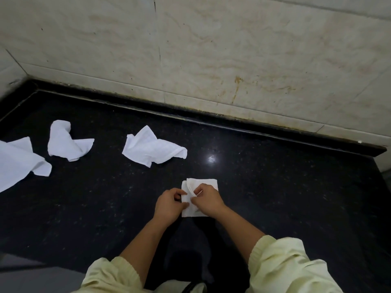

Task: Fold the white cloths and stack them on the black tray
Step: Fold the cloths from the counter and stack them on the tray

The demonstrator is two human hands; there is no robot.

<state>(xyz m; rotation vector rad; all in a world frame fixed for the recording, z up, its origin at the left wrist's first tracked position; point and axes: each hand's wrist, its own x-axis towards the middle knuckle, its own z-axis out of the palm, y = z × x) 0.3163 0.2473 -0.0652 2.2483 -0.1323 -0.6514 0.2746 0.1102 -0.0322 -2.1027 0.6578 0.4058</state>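
Observation:
A small folded white cloth [208, 182] lies on the black counter [275, 197] near the middle. My left hand [169, 205] pinches its left edge. My right hand [206, 199] pinches a raised layer of the same cloth near its centre. Three crumpled white cloths lie further left: one [151, 146] behind my hands, one [65, 142] to its left, and a larger one [17, 163] cut off by the left edge. No black tray can be made out apart from the dark surface.
A beige marble wall [211, 49] rises behind the counter, with a raised black ledge [232, 121] along its foot. The counter ends at the right near a pale strip [386, 166]. My pale yellow sleeves [281, 265] fill the bottom.

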